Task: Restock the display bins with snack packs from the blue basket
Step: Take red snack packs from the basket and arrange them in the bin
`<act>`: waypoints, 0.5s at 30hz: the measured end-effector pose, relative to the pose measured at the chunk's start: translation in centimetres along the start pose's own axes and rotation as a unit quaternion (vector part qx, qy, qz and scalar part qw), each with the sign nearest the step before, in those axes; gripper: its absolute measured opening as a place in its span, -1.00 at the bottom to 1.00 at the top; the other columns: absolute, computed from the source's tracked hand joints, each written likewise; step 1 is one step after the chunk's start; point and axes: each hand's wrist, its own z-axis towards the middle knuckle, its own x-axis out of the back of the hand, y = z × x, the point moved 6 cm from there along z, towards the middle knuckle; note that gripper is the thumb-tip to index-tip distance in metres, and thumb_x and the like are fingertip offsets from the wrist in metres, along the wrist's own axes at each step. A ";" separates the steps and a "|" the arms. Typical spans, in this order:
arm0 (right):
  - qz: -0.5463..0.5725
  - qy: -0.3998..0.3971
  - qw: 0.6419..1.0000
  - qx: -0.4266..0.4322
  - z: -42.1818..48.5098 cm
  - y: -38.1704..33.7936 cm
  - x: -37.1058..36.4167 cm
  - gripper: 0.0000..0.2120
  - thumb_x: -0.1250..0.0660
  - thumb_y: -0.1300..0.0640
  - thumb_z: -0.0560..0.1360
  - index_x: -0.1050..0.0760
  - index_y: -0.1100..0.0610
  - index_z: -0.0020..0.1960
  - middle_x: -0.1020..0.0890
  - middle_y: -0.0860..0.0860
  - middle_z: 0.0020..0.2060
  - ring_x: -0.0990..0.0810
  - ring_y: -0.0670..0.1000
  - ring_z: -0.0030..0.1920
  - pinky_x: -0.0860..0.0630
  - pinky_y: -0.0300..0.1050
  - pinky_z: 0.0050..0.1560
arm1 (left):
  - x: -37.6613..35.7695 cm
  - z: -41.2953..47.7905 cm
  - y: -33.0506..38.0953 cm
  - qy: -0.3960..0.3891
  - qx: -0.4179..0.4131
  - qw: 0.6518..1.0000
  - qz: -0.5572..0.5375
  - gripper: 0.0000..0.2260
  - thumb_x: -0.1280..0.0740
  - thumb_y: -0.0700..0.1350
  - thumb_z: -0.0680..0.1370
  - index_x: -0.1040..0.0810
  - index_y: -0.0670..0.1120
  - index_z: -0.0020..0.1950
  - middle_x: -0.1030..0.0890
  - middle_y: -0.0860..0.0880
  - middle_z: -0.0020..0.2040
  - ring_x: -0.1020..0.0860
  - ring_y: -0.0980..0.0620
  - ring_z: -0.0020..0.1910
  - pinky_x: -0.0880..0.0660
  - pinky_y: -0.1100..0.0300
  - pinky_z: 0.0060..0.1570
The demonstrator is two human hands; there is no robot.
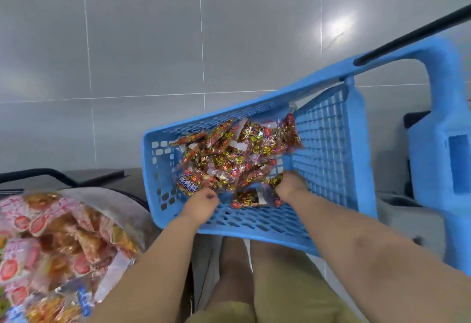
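Note:
A blue plastic basket [328,144] stands on the tiled floor ahead of me, tilted in view. Several small red and gold snack packs [237,157] are heaped at its left end. Both my hands reach down into the heap. My left hand [201,204] has its fingers curled down into the packs at the near left. My right hand [290,186] digs into the packs at the near right, fingers hidden under them. Whether either hand has a firm hold cannot be told.
A display bin [109,200] at the lower left holds several pink and orange snack packs [51,243]. The basket's tall blue handle [438,123] with a black bar [413,34] rises at the right. My knees are below the basket.

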 end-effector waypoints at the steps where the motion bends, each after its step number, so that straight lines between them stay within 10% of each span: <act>1: -0.022 0.002 1.000 0.000 0.9 -0.1 -0.2 -0.63 -0.19 0.19 0.54 -0.35 0.24 0.33 -0.44 0.20 0.25 -0.46 0.18 0.22 -0.48 -0.03 0.17 | 0.0 0.7 -0.3 0.004 0.000 1.000 0.004 -0.89 -0.21 -0.09 0.62 -0.46 0.04 -0.10 -0.51 0.02 -0.18 -0.45 0.09 -0.27 -0.36 0.18 -0.27; 10: -0.232 -0.021 0.972 -0.027 4.3 0.4 -3.3 -0.24 -0.27 0.07 0.51 0.09 0.24 0.52 -0.27 0.27 0.39 -0.31 0.23 0.36 -0.38 0.07 0.30 | -0.7 3.2 -2.6 0.007 0.023 0.999 -0.028 -0.89 -0.21 -0.10 0.61 -0.52 -0.03 -0.03 -0.53 -0.01 -0.17 -0.48 0.04 -0.23 -0.35 0.16 -0.28; 15: -0.118 -0.014 0.993 -0.010 3.6 -0.2 -0.8 -0.63 -0.28 0.14 0.49 -0.39 0.21 0.27 -0.51 0.15 0.20 -0.53 0.13 0.16 -0.51 -0.09 0.05 | -0.4 2.6 -1.9 0.005 0.024 0.998 -0.062 -0.87 -0.20 -0.09 0.61 -0.49 0.05 -0.11 -0.60 -0.04 -0.09 -0.54 0.00 -0.17 -0.44 0.12 -0.23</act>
